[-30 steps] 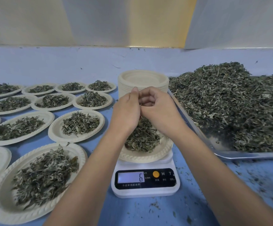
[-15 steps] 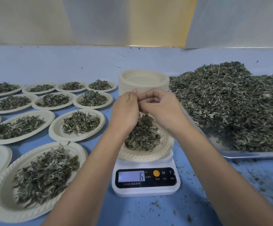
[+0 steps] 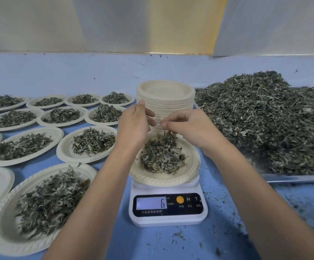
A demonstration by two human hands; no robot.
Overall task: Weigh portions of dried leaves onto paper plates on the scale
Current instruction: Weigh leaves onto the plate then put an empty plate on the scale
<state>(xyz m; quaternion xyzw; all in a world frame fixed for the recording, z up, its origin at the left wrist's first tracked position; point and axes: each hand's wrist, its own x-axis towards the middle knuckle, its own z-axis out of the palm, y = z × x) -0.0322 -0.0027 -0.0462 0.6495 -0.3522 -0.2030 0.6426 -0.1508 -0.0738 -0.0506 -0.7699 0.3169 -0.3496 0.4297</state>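
Note:
A white digital scale (image 3: 168, 207) stands at the front centre, and its display reads 6. On it rests a paper plate (image 3: 171, 180) carrying a mound of dried leaves (image 3: 162, 156). Both my hands hover over the plate's far side, a little apart. My left hand (image 3: 135, 124) has loosely curled fingers and I see nothing in it. My right hand (image 3: 188, 128) has its fingertips bunched, pinching a few leaves that hang just above the mound.
A tall stack of empty paper plates (image 3: 165, 98) stands right behind the scale. A metal tray (image 3: 293, 178) heaped with loose dried leaves (image 3: 264, 124) fills the right. Several filled plates (image 3: 88, 143) cover the blue table at the left. Leaf crumbs lie at the front right.
My hands were pressed together over the plate; they have since drawn apart, the right one moving right. The scale reading stays at 6.

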